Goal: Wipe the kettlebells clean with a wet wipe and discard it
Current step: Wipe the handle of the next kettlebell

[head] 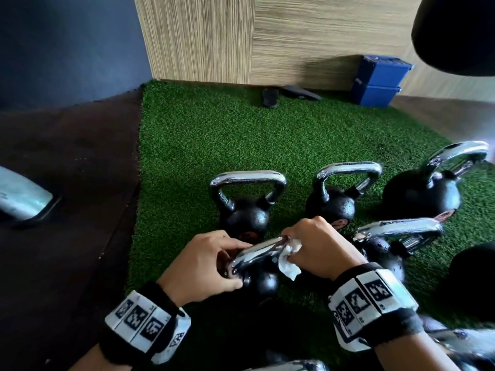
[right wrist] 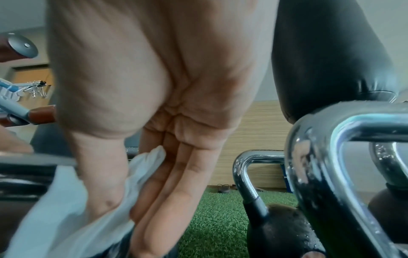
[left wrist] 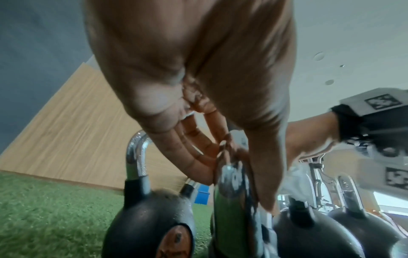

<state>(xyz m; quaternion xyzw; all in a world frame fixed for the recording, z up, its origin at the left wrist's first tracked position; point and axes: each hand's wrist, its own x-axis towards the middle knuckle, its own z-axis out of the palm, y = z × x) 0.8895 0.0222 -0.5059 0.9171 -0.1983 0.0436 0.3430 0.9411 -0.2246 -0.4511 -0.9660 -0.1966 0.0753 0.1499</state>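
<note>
Several black kettlebells with chrome handles stand on green turf (head: 214,145). My left hand (head: 230,263) grips the left end of the nearest kettlebell's handle (head: 257,253), above its black body (head: 265,283). My right hand (head: 297,246) pinches a crumpled white wet wipe (head: 288,263) and holds it on the right end of that handle. In the right wrist view the wet wipe (right wrist: 66,209) is between thumb and fingers. In the left wrist view my fingers (left wrist: 198,157) curl round the chrome handle (left wrist: 232,176). Other kettlebells (head: 246,210) (head: 332,204) (head: 385,245) stand just behind and to the right.
A larger kettlebell (head: 420,194) sits at the far right. Blue boxes (head: 377,81) and dark sandals (head: 270,96) lie by the wood-panelled wall. Dark rubber flooring (head: 67,210) borders the turf on the left, with a silvery object (head: 21,196) on it. A black bag (head: 455,33) hangs at top right.
</note>
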